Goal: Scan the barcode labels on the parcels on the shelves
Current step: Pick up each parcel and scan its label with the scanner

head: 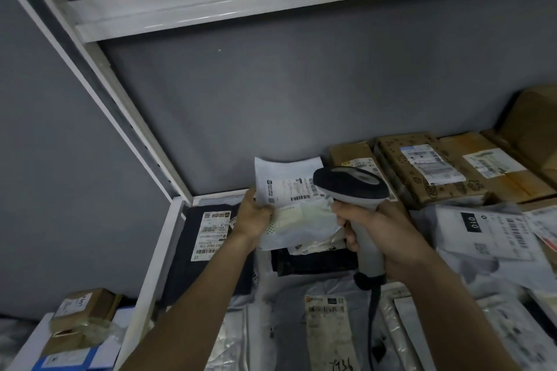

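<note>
Nearest me on the shelf, a grey plastic mailer with a long white label point(327, 319) lies flat, not under the scanner now. Just beyond, my right hand point(382, 232) is wrapped tight round the white handheld barcode scanner point(355, 190), while my left hand point(256, 217) pinches a thin white plastic parcel point(289, 205), label tilted up toward the scanner head. Farther back, brown cardboard boxes point(422, 169) wait; I judge most parcels remain.
</note>
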